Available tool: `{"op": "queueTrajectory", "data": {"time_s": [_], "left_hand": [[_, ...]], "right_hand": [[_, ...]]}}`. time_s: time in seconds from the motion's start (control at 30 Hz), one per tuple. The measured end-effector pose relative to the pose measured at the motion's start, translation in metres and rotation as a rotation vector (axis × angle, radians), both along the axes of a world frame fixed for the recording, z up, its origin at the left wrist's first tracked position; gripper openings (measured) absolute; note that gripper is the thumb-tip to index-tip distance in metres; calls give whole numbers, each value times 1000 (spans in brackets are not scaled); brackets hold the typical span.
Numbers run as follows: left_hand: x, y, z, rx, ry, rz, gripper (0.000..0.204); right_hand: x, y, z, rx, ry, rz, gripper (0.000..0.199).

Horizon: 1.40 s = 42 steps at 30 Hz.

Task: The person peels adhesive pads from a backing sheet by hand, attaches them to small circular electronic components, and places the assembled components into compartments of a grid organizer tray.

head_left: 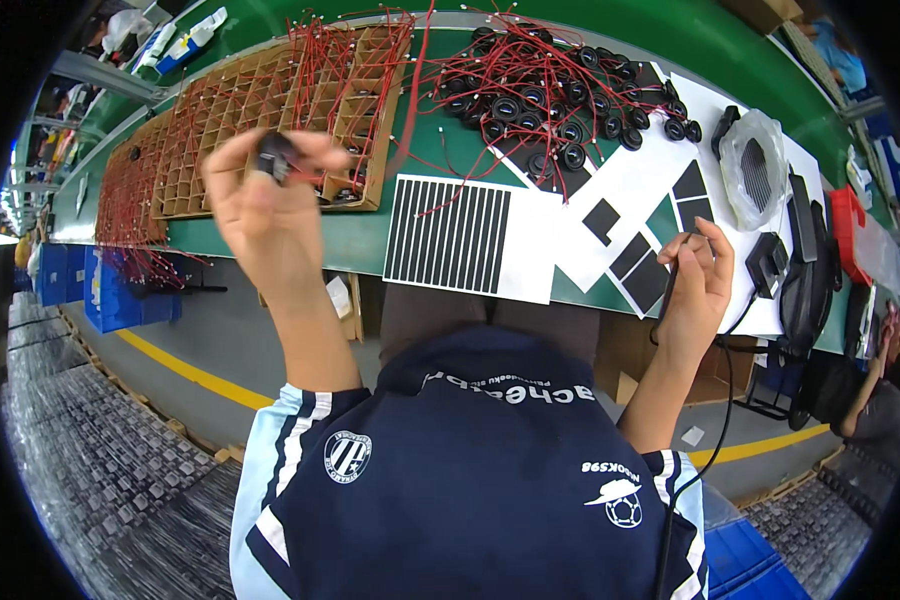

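On the green desk (365,240): we work above its front edge, with both hands raised over it.
Left hand (260,200): we hold a small black round part (275,158) in a pinch, thumb and fingertips pressed on its sides; it is up in the air, above the cardboard grid tray (270,120) and not touching it.
Wire: a red wire (332,178) seems to run from the part toward the tray; we cannot tell where it ends.
Right hand (698,285): our fingers are closed around a thin dark pen-like tool (670,280); its black cable (722,400) hangs down past our wrist.
Under the right hand: white backing sheets (630,185) carry black pads (601,220), and a striped sheet of black strips (448,235) lies just beside them, toward the left.
Further back: a pile of black round parts with red wires (545,100) lies behind the sheets, well apart from both hands.
How to do it well, in our judgement: we should keep the pinch on the rim of the part, so its face is free, and hold it steady before the tool comes near.
Care: the loose red wire can catch on the tray walls; we lift it clear and keep the cable slack.
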<state>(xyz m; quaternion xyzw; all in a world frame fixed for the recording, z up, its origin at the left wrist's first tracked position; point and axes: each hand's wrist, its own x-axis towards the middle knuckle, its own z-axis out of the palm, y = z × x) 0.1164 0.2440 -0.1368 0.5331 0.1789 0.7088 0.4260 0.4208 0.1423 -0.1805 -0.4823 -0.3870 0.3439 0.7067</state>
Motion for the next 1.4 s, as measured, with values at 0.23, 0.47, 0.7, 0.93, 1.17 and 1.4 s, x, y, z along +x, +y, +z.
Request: {"op": "queueTrajectory", "data": {"time_s": [0.23,0.47,0.7,0.93,1.17,1.4], "left_hand": [[38,-39,-33,-561,-167,-662,30],[62,-58,-28,-899,-171,-890,25],[69,-66,-29,-941,-82,-814,20],[71,-71,-27,-910,78,-734,22],[69,-71,-28,-927,70,-737,20],[71,-70,-27,-924,77,-715,18]], "right_hand": [[-36,-3,33,-158,-111,426,40],[-64,-12,44,-246,-26,563,11],[-76,-10,42,-260,-115,534,9],[-79,-9,37,-285,-156,488,9],[-78,-6,37,-331,-37,575,8],[-80,-5,34,-305,-34,574,8]]}}
